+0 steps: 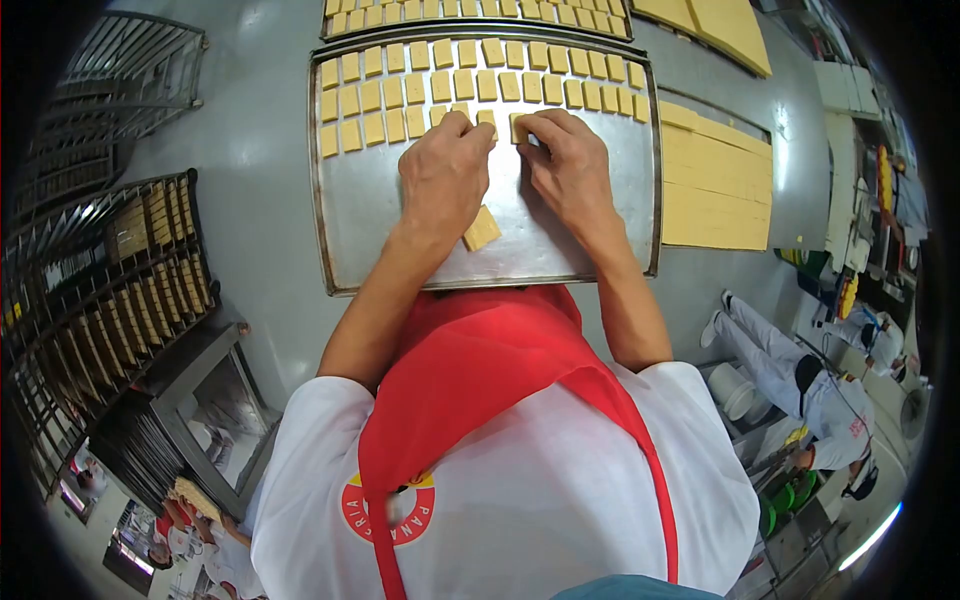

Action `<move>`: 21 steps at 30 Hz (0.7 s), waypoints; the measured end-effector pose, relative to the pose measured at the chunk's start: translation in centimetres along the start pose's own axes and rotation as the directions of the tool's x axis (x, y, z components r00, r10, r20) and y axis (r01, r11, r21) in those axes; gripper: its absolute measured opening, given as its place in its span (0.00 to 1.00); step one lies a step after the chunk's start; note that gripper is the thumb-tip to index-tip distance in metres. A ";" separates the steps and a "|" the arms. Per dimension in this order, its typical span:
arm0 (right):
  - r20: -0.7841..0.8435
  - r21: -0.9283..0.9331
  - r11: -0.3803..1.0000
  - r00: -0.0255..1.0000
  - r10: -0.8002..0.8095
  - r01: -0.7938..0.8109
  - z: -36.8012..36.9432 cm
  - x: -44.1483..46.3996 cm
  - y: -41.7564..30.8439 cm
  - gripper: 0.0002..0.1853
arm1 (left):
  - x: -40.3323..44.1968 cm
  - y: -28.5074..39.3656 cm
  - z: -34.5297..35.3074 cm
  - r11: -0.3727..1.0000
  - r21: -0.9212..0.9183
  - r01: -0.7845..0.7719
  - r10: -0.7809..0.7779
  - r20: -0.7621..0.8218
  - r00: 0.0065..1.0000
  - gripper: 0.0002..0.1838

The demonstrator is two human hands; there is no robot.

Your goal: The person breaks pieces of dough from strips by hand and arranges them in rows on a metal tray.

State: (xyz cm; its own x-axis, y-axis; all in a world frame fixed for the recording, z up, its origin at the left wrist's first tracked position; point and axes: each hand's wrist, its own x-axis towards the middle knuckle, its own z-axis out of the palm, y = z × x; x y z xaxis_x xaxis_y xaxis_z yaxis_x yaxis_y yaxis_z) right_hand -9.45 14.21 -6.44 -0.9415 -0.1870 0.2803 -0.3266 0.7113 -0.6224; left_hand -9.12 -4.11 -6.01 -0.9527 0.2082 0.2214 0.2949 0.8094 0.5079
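Three rows of pieces [419, 55] line the tray [365, 210] in the head view. The right hand [572, 165] pinches one piece [516, 128] at the third row's end; the left hand [443, 175] is at its neighbour [486, 116] (pinched or merely nudged, I cannot tell). A loose piece [482, 232] lies askew beside the left wrist; a low forearm could shove it, hard squeezing could chip edges.

Shirt: white short-sleeved cloth shirt [540, 500], loose and softly creased, the left and right sleeves wide
Forearms and hands: bare
Apron: bright red cloth apron [470, 370], folded across the chest
Straps: two narrow red cloth straps [660, 490], on the left and right, running to the near side
Emblem: round red-and-white printed emblem [415, 515] on the left, with yellow at its far edge, "PANA" and "RIA" readable, partly covered by the left strap
Near edge: curved teal piece, its kind unclear
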 end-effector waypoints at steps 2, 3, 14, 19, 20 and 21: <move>-0.008 -0.006 1.000 1.000 -0.015 0.015 0.4 0.4 -0.2 0.13 | 0.3 -0.1 0.2 1.000 0.001 -0.019 0.019 -0.013 1.000 0.07; -0.015 -0.012 1.000 0.999 -0.029 0.029 0.5 0.6 -0.3 0.13 | 0.3 -0.2 0.3 1.000 0.006 -0.012 0.012 -0.025 1.000 0.07; -0.032 -0.049 0.999 0.999 -0.023 0.021 0.9 0.8 -0.7 0.12 | 0.1 -0.2 0.3 1.000 0.001 0.020 -0.020 -0.059 0.998 0.08; -0.086 -0.030 0.999 0.996 -0.028 0.025 0.2 0.2 -0.6 0.11 | -0.1 0.2 -0.6 0.988 -0.141 0.058 -0.059 -0.001 0.998 0.16; -0.059 0.151 0.979 0.988 0.144 -0.134 -0.1 -0.2 -0.5 0.12 | 0.1 0.3 -0.7 0.988 -0.140 0.058 -0.059 -0.001 0.998 0.16; -0.002 0.320 0.902 0.952 0.306 -0.289 -0.4 -0.5 -0.4 0.12 | 0.1 0.3 -0.9 0.976 -0.217 0.010 -0.013 -0.010 1.000 0.19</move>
State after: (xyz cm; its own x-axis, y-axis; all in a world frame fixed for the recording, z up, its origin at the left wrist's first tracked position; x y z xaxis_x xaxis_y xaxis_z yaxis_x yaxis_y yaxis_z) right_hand -8.78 14.33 -6.06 -0.9961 0.0408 0.0779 -0.0490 0.4786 -0.8767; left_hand -9.09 -4.34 -5.11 -0.9556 0.1919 0.2234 0.2938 0.6731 0.6787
